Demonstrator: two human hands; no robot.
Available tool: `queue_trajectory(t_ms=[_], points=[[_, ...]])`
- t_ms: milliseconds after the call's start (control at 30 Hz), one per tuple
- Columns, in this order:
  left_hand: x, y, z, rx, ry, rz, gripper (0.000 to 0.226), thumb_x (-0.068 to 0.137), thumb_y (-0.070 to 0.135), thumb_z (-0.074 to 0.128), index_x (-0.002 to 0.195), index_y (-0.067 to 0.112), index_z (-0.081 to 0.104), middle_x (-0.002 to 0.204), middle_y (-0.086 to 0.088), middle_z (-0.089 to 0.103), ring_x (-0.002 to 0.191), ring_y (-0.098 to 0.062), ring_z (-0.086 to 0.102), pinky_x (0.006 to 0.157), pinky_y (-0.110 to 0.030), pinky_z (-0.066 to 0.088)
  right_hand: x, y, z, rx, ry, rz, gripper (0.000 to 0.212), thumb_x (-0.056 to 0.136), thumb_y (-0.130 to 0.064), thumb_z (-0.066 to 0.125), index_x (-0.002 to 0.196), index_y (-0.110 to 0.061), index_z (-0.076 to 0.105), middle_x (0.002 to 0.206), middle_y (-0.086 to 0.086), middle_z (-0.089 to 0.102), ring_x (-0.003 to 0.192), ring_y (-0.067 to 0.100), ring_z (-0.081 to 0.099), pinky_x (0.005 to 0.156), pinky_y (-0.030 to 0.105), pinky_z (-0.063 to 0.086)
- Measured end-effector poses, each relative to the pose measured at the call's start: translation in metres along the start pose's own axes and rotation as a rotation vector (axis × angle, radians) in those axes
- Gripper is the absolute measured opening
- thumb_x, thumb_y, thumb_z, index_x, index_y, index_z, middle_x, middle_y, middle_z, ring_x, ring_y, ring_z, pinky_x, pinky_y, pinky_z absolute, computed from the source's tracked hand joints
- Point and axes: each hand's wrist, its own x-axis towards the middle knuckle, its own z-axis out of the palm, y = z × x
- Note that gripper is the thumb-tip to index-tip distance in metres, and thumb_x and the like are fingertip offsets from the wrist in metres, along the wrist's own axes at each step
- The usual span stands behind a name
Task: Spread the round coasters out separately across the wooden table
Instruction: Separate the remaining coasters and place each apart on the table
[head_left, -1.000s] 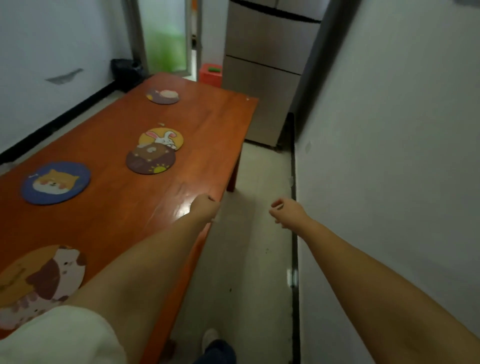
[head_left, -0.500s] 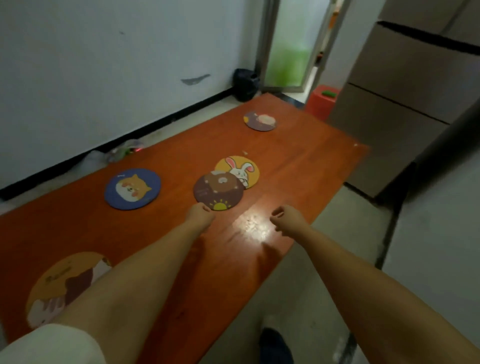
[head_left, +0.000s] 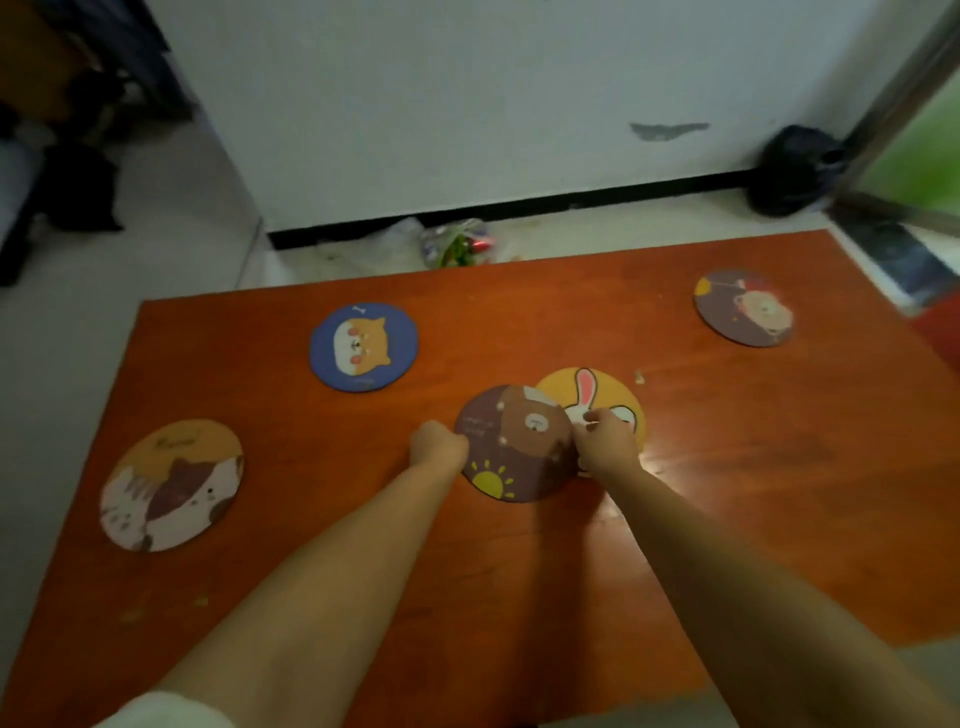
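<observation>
Coasters lie scattered over the reddish wooden worktop (head_left: 727, 493), and two of them overlap near its middle: a brown bear coaster (head_left: 519, 444) sits on top of the near-left edge of a yellow rabbit coaster (head_left: 597, 395). The left hand (head_left: 439, 449) is curled into a loose fist at the bear coaster's left rim, touching it, though whether its grip pinches the edge I cannot tell. The right hand (head_left: 605, 444) rests at the seam where the two coasters meet, fingers bent down onto them; its grip is likewise hidden. Well apart from that pair, a blue dog coaster (head_left: 363, 347) lies toward the far left, a cat coaster (head_left: 173, 485) sits near the left edge, and a purple coaster (head_left: 744, 306) lies alone at the far right. Beyond the worktop, a black bag (head_left: 795, 169) slumps against the white wall (head_left: 467, 104).
</observation>
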Motion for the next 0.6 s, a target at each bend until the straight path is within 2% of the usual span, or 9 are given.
queue_trajectory(t_ms=[33,67,100,167,233,300,400,500,600], points=[[0.003,0.000,0.002,-0.027,0.014,-0.026,0.036,0.091,0.009,0.050,0.056,0.001,0.045,0.068,-0.027,0.039,0.056,-0.031,0.043,0.056,-0.041,0.037,0.005,-0.003,0.003,-0.027,-0.013,-0.014,0.030,0.096,-0.018,0.048,0.116,0.002,0.060,0.100,0.025,0.069,0.092,0.041,0.064,0.076,0.042,0.050],[0.006,0.000,0.005,-0.060,0.026,-0.056,0.041,0.091,0.008,0.050,0.052,0.007,0.036,0.061,-0.017,0.036,0.052,-0.026,0.035,0.051,-0.035,0.031,0.010,-0.005,0.005,-0.051,-0.022,-0.030,0.025,0.096,-0.019,0.049,0.093,0.001,0.064,0.082,0.023,0.066,0.080,0.040,0.062,0.069,0.041,0.047],[0.008,0.001,0.008,-0.093,0.034,-0.090,0.043,0.090,0.007,0.050,0.051,0.010,0.031,0.057,-0.011,0.033,0.052,-0.025,0.031,0.053,-0.032,0.029,0.014,-0.005,0.006,-0.063,-0.026,-0.032,0.032,0.096,-0.019,0.050,0.070,-0.003,0.058,0.065,0.019,0.057,0.066,0.037,0.055,0.062,0.038,0.041],[0.009,0.001,0.011,-0.152,0.044,-0.139,0.042,0.089,0.005,0.051,0.050,0.008,0.034,0.058,-0.010,0.040,0.056,-0.030,0.041,0.061,-0.035,0.034,0.021,-0.003,0.007,-0.073,-0.053,-0.018,0.041,0.094,-0.014,0.052,0.055,-0.007,0.042,0.053,0.013,0.042,0.053,0.029,0.039,0.058,0.034,0.033],[0.006,0.002,0.012,-0.226,0.023,-0.168,0.028,0.090,0.005,0.054,0.063,-0.004,0.056,0.079,-0.024,0.061,0.084,-0.042,0.062,0.072,-0.042,0.045,0.025,-0.002,0.002,-0.031,-0.102,-0.002,0.032,0.093,-0.011,0.053,0.062,-0.009,0.046,0.054,0.008,0.042,0.051,0.022,0.038,0.061,0.034,0.034],[0.007,0.002,0.015,-0.273,0.030,-0.165,0.021,0.090,0.008,0.057,0.094,-0.010,0.068,0.105,-0.028,0.068,0.112,-0.043,0.060,0.089,-0.047,0.051,0.024,-0.001,-0.002,0.032,-0.140,-0.023,0.013,0.093,-0.014,0.055,0.081,-0.010,0.053,0.066,0.008,0.052,0.058,0.023,0.046,0.064,0.036,0.039],[0.005,-0.003,0.012,-0.314,0.039,-0.124,0.015,0.090,0.013,0.060,0.093,0.000,0.068,0.103,-0.021,0.068,0.108,-0.040,0.062,0.096,-0.049,0.052,0.016,0.000,-0.004,0.091,-0.148,-0.095,0.007,0.095,-0.016,0.053,0.092,-0.010,0.051,0.085,0.012,0.058,0.072,0.030,0.051,0.065,0.038,0.041],[-0.005,-0.014,0.000,-0.410,0.016,-0.130,0.017,0.093,0.012,0.058,0.106,0.002,0.060,0.122,-0.022,0.061,0.093,-0.031,0.057,0.095,-0.048,0.054,-0.001,-0.004,-0.001,0.134,-0.155,-0.101,0.011,0.095,-0.016,0.052,0.085,-0.013,0.049,0.074,0.010,0.054,0.066,0.029,0.048,0.065,0.041,0.044],[-0.019,-0.044,-0.023,-0.454,-0.032,-0.077,0.004,0.094,0.010,0.056,0.097,0.008,0.055,0.127,-0.021,0.058,0.103,-0.033,0.058,0.090,-0.042,0.054,-0.025,-0.009,0.009,0.142,-0.208,-0.095,0.016,0.094,-0.015,0.055,0.079,-0.011,0.048,0.075,0.012,0.053,0.070,0.027,0.049,0.067,0.041,0.044]])
